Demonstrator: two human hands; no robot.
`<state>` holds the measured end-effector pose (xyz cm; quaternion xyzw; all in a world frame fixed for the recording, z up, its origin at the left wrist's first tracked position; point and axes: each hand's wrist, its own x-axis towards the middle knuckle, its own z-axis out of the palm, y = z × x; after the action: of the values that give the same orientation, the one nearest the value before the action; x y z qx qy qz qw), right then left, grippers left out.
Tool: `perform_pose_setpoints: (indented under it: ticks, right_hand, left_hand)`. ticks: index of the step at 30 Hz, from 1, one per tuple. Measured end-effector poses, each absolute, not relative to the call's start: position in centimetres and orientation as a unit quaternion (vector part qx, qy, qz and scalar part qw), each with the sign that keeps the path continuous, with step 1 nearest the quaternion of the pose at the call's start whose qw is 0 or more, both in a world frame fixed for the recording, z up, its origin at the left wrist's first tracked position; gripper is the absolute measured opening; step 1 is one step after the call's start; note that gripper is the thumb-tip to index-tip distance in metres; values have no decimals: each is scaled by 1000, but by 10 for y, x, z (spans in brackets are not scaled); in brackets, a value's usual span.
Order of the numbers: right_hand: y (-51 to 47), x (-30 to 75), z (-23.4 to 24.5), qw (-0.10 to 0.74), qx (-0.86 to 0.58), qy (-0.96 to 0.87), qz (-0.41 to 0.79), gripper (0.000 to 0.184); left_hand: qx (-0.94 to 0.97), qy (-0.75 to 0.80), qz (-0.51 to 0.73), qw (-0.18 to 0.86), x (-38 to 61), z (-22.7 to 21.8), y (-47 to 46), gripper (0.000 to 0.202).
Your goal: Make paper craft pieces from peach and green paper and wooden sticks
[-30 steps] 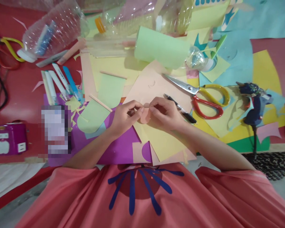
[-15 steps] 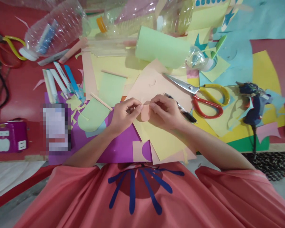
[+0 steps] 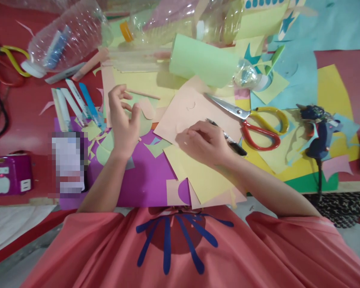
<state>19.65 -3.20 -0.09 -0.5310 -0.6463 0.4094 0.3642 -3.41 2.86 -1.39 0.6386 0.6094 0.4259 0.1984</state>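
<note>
My left hand [image 3: 123,118] is raised over the green paper [image 3: 139,120] with its fingers spread and nothing in them. A small rounded peach paper piece [image 3: 147,109] lies just right of its fingertips. My right hand [image 3: 206,143] rests with curled fingers on the peach paper sheet [image 3: 187,110], and I see nothing in it. A black pen [image 3: 232,141] lies under the right hand's far side. Red and yellow scissors [image 3: 253,122] lie beyond the pen. Purple [image 3: 144,178] and yellow [image 3: 199,174] sheets lie below my hands.
A green-wrapped bottle [image 3: 202,60] and clear plastic bottles [image 3: 66,40] lie at the back. Painted craft sticks [image 3: 75,105] lie left, a purple power strip [image 3: 10,175] far left, a blue glue gun [image 3: 318,128] right. Paper scraps cover the red table [image 3: 27,112].
My left hand let go of the small peach piece and swung up and left, opening. The peach piece now lies on the green paper. My right hand dropped onto the peach sheet.
</note>
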Motion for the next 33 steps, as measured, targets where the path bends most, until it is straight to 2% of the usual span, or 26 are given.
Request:
perform_pose_setpoints:
  ticks: [3,5,7,12,18,25,29,33]
  right_hand:
    - [-32,197,1,338,-455,-738,366,21]
    - [-30,197,-1,304,-385,-810,321,27]
    - [-29,196,-4,255,-347,-859,278,35]
    - [-29,196,-10,148,-382,-882,232,46]
    - [-26,201,-10,152,-478,-841,202,50]
    - [-19,210,-15,173,-553,-797,174,51]
    - [-20,209,-11,198,-529,-803,192,54]
    - [-21,208,-8,154,-498,-821,232,59]
  left_hand:
    - [685,591,396,158,-27,-13,20,33]
    - [740,566,329,156,-19,-11,13,25]
    - [776,554,264,143,-12,-11,6,26]
    - [783,547,243,172,-4,-15,2,35]
    - [770,525,274,236,-8,-11,4,23]
    - [741,518,313,290,-8,-7,2,23]
    - [744,512,285,320,-5,-3,1,17]
    - [732,508,283,355,-2,0,-1,24]
